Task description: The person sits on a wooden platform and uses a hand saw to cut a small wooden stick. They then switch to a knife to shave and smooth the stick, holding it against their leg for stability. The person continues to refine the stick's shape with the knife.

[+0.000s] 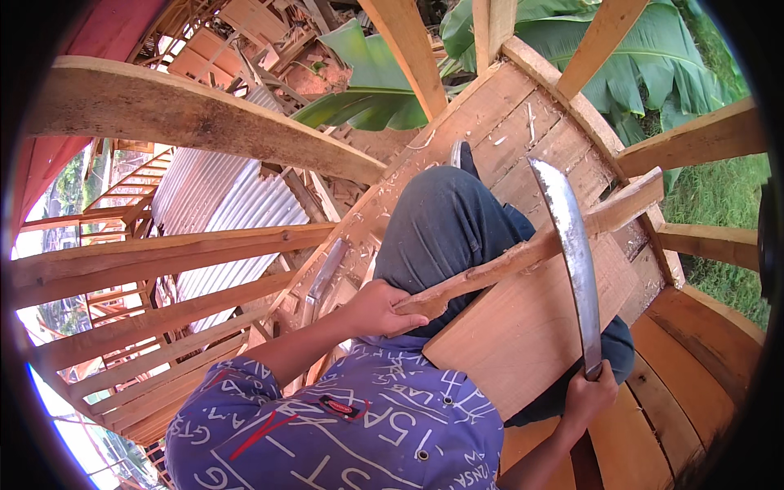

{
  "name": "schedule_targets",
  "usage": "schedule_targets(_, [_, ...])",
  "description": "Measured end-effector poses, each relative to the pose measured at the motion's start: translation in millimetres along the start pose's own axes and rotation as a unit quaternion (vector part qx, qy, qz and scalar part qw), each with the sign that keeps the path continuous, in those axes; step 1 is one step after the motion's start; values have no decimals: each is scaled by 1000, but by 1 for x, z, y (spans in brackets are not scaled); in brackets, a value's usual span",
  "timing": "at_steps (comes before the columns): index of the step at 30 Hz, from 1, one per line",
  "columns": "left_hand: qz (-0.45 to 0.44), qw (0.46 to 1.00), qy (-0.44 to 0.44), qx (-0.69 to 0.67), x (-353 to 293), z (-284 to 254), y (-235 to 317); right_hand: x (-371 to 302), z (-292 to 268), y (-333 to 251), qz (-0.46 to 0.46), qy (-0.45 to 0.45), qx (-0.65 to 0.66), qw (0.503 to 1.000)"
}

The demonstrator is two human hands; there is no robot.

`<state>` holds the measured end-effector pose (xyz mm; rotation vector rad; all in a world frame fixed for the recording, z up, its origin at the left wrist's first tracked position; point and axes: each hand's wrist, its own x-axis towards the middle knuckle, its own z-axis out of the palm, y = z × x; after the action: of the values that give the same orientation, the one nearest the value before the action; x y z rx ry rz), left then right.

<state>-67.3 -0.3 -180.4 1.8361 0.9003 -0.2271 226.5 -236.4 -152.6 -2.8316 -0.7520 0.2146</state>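
Observation:
My left hand (pixel 380 309) is closed around the near end of a long, narrow strip of wood (pixel 523 256) with a rough, uneven edge. The strip slants up to the right, across my bent knee (pixel 433 220) and over a wide flat board (pixel 523 339) that lies by my lap. My right hand (pixel 591 394) grips the lower end of a machete (pixel 576 253). Its long, slightly curved blade points away from me and crosses over the strip, its surface blotched bright and dark. Whether the blade touches the wood, I cannot tell.
Wood shavings (pixel 531 122) are scattered over the plank floor (pixel 490 122). A long greyish tool (pixel 325 273) lies left of my knee. Upright beams (pixel 204 122) ring the platform. Beyond them are corrugated sheets (pixel 237 204), piled timber (pixel 245 33) and large banana leaves (pixel 604 61).

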Motion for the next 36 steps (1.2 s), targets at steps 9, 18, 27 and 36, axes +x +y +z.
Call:
schedule_targets(9, [65, 974, 126, 174, -23, -22, 25, -19, -5, -6, 2, -5, 133, 991])
schedule_targets(18, [128, 935, 164, 286, -15, -23, 23, -21, -12, -27, -83, -18, 82, 993])
schedule_targets(27, [109, 939, 149, 290, -10, -18, 12, 2, -22, 40, 91, 87, 54, 991])
schedule_targets(36, [82, 939, 148, 300, -8, -17, 18, -10, -3, -9, -61, 9, 46, 997])
